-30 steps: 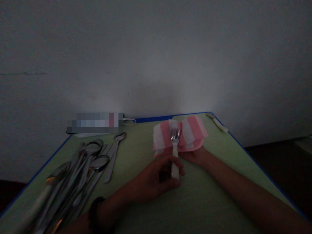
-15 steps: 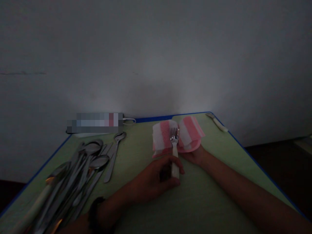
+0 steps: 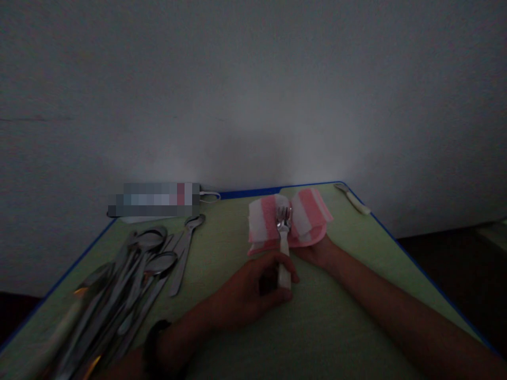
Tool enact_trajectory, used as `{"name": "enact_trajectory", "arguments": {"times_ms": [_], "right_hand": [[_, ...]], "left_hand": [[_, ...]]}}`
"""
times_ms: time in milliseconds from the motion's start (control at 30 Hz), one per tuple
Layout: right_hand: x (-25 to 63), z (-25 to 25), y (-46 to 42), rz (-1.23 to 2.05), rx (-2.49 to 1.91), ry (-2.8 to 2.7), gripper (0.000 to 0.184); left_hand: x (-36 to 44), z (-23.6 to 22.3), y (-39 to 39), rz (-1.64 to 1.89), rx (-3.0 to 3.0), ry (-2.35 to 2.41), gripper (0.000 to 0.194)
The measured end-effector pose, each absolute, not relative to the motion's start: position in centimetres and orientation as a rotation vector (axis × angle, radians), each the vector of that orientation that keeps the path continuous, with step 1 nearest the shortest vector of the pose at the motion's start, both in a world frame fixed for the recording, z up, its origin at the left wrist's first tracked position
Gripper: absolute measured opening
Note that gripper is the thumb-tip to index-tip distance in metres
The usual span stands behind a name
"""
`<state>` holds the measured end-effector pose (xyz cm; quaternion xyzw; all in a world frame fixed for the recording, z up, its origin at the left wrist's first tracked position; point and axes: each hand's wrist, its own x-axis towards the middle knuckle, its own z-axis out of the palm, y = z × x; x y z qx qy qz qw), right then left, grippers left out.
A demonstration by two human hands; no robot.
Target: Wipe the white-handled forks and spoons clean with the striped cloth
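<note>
A fork (image 3: 284, 221) with a white handle points away from me, tines up, above the table. My left hand (image 3: 257, 287) has its fingers and thumb closed around the handle's near end. The fork's head lies against a pink-and-white striped cloth (image 3: 263, 221), in the dip between its two raised folds. My right hand (image 3: 315, 252) holds the cloth from underneath; its fingers are mostly hidden by the fabric.
A pile of spoons and other cutlery (image 3: 134, 279) covers the table's left side, with one spoon (image 3: 185, 253) at its right edge. A white-handled piece of cutlery (image 3: 352, 199) lies at the far right corner. Behind the pile sits a blurred-out box-like object (image 3: 158, 200) against the wall (image 3: 253, 95).
Hardly anything differs: the fork's head has shifted very slightly against the cloth, and both hands keep their places.
</note>
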<state>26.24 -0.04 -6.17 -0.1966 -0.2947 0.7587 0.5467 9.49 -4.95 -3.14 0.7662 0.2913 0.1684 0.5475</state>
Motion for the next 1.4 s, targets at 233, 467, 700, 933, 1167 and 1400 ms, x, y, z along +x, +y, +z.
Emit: {"name": "enact_trajectory", "arguments": {"times_ms": [233, 467, 700, 933, 1167, 1400], "right_hand": [[26.0, -5.7, 0.0, 1.768, -0.531, -0.678, 0.026], [26.4, -6.1, -0.2, 1.809, -0.528, -0.741, 0.025], [26.6, -6.4, -0.2, 1.802, -0.547, -0.712, 0.022], [26.0, -5.6, -0.1, 1.799, -0.515, -0.723, 0.029], [26.0, -5.2, -0.4, 1.807, -0.506, -0.720, 0.029], [26.5, -6.1, -0.3, 1.845, -0.523, -0.744, 0.022]], "left_hand": [[9.4, -2.8, -5.2, 0.346, 1.778, 0.641, 0.022], [9.5, -3.1, -5.2, 0.444, 1.687, 0.631, 0.023], [9.5, -3.0, -5.0, 0.474, 1.629, 0.604, 0.021], [9.4, -3.2, -5.7, 0.380, 1.448, 0.534, 0.032], [9.5, -3.0, -5.5, 0.433, 1.445, 0.528, 0.028], [9.6, -3.0, -5.4, 0.487, 1.512, 0.525, 0.024]]}}
